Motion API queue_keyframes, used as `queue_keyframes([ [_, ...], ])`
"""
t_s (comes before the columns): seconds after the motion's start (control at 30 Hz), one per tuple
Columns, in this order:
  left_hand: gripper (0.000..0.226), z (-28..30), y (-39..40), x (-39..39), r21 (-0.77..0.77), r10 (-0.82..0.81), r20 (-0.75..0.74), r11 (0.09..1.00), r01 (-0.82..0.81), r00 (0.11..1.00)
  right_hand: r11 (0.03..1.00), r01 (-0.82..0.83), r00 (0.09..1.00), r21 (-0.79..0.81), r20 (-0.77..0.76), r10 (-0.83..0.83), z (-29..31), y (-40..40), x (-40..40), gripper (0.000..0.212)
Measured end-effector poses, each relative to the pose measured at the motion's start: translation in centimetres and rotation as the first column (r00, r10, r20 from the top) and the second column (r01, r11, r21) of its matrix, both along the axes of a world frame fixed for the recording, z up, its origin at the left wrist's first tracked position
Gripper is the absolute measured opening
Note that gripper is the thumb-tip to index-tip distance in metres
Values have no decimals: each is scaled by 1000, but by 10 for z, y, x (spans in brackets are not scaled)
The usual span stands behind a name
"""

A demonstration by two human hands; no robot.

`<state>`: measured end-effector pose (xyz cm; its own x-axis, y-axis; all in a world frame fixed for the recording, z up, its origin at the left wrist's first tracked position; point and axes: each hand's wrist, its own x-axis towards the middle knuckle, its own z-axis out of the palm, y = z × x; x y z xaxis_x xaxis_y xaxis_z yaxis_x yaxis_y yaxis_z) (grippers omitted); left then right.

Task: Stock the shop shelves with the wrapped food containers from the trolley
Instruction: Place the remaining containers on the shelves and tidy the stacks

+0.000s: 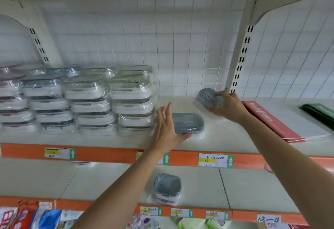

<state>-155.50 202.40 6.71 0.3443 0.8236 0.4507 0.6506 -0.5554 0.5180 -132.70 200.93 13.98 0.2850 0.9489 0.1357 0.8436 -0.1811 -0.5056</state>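
Two bare arms reaching up to the upper shelf (226, 138), its front edge carrying an orange strip (112, 153) with price labels. Left hand (167, 129) beside a grey-lidded wrapped container (188, 123) lying flat on the shelf: thumb hooked along its near edge, fingers straight and spread up past its left side, so touching and half cupping rather than closed round it. Right hand (228, 106) further back and to the right, gripping a second grey container (207, 96) that is tilted up on its edge, fingers curled over the top, thumb underneath. To the left, touching nothing held, several stacks of wrapped containers (108, 100) four or five high, filling the shelf's left part. Just right of the right hand, red notebooks (271, 120) lying flat; further right, green ones (319, 113). On the lower shelf (253, 189), another small stack of grey containers (167, 187) standing alone near the front. White grid panel (180, 48) behind.
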Motion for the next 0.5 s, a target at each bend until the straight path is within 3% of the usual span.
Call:
queue_keyframes([
  [0.1,125,-2,6,-2,-117,-63,112,990,76,992,966,-257,963,-5,-80,256,23,-10,-7,52],
  [0.2,125,-6,8,-3,-174,-88,176,978,119,980,894,-434,900,-108,-30,434,22,-11,-22,49],
  [0.3,119,-3,7,-4,-202,-98,242,968,149,965,865,-490,872,-112,-74,484,12,-6,-32,53],
  [0.5,101,-2,9,-5,-147,-110,209,979,142,972,831,-541,840,-128,-48,540,3,2,-30,57],
])
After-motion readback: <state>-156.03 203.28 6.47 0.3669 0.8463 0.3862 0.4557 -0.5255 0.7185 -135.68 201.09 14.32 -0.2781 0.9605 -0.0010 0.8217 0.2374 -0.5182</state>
